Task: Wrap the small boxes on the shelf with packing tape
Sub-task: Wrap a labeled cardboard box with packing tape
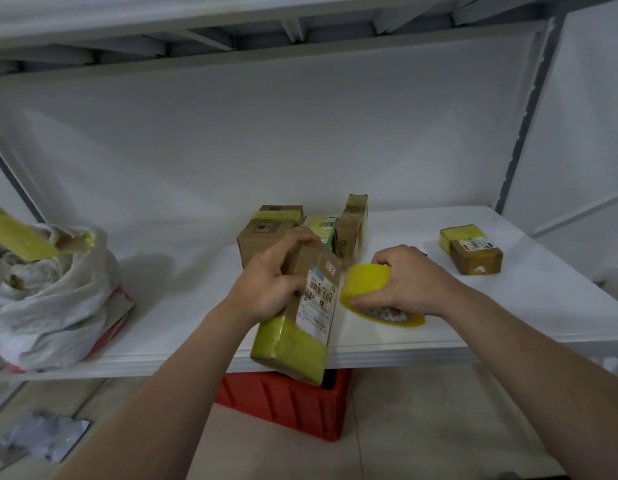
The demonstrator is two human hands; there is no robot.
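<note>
My left hand [269, 282] grips a long cardboard box [300, 320] at its upper part, over the front edge of the white shelf [182, 306]. The box carries a printed label and has yellow tape round its lower end. My right hand [404, 282] holds a roll of yellow packing tape [368, 284] just right of the box, close to its side. Behind them stands a cluster of several small boxes [266, 237], some banded with yellow tape. Another small taped box [472, 249] lies alone at the right.
A white plastic bag [54, 299] with a yellow-taped box sticking out sits at the shelf's left. A red crate [286, 403] stands on the floor under the shelf. Grey shelf uprights frame both sides, and crumpled wrapping lies on the floor at lower left.
</note>
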